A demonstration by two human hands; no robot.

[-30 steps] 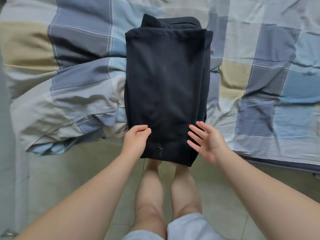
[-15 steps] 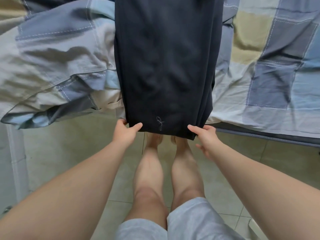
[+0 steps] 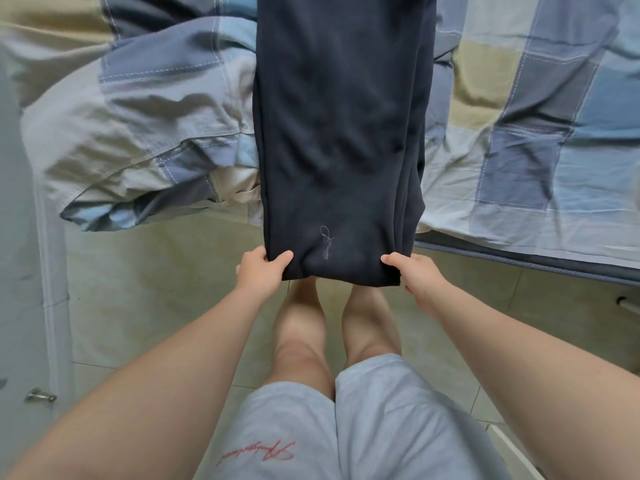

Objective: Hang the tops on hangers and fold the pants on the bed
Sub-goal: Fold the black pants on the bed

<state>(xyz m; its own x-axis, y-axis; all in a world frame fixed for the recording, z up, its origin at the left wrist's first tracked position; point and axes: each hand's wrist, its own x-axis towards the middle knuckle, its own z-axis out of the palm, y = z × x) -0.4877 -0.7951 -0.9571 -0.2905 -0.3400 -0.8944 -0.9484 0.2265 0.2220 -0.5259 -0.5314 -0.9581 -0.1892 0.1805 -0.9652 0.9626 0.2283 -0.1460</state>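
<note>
Head view: left hand (image 3: 259,271), right hand (image 3: 417,276) pinch seemingly folded pants (image 3: 339,133)

The dark navy fabric pants (image 3: 343,133), folded lengthwise into a narrow strip, lay along the checked bed (image 3: 519,168), their near end overhanging its edge.

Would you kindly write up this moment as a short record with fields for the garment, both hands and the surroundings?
garment: dark pants, folded lengthwise, lying along the bed, near end past its edge
left: left hand grips the hem's left corner
right: right hand grips the hem's right corner
detail: pale loose thread near the hem
bedding: plaid quilt, rumpled at the left
below: tiled floor
</note>
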